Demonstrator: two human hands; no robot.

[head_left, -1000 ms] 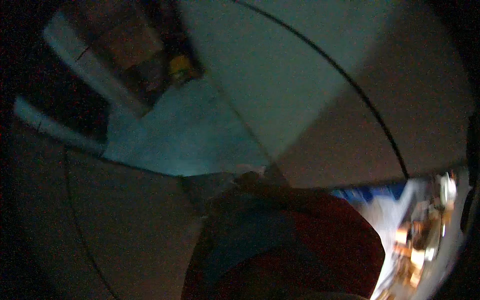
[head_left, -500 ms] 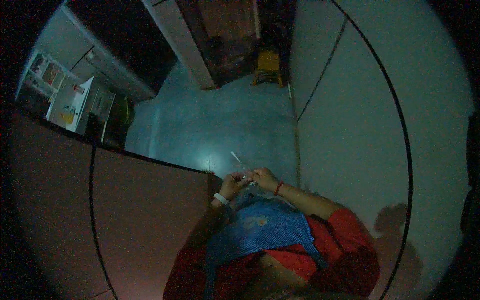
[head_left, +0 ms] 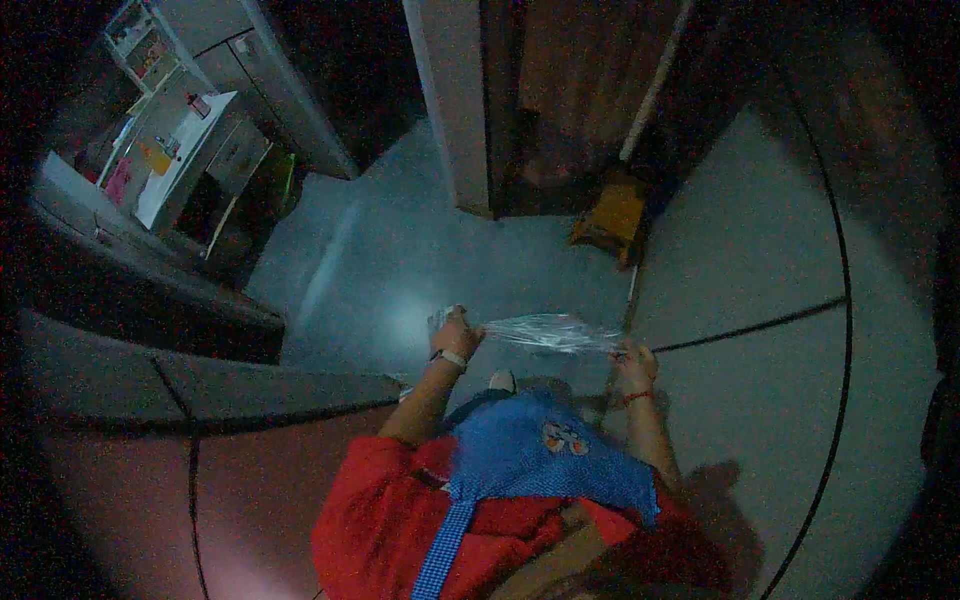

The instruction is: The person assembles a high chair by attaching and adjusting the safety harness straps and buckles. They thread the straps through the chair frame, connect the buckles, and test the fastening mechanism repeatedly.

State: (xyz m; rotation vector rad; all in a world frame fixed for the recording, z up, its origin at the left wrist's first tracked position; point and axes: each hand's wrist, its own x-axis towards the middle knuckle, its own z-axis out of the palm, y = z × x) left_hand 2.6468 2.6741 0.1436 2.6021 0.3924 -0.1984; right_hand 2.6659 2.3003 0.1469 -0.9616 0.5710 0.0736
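A clear, shiny sheet of thin plastic, like a plastic bag (head_left: 552,332), is stretched out sideways between my two hands above the floor. My left hand (head_left: 458,336), with a pale band at the wrist, is closed around its left end, and a crumpled bit shows beyond the fingers. At the other end, my right hand (head_left: 635,368), with a red bracelet, pinches the plastic. Below both hands is a blue apron (head_left: 540,450) over my red sleeves. The dim light hides the fine detail of the fingers.
A wooden stool (head_left: 612,215) stands ahead near the right wall (head_left: 740,270). At the far left is a white washbasin counter (head_left: 185,155) with bottles on it. A door post (head_left: 450,110) rises ahead. Close on my left is a wall edge (head_left: 290,410). Grey floor (head_left: 350,260) lies between.
My hands were together; now they are wide apart, the right one moved rightward, with the plastic drawn out between them. The view has turned, and the stool and washbasin appear nearer.
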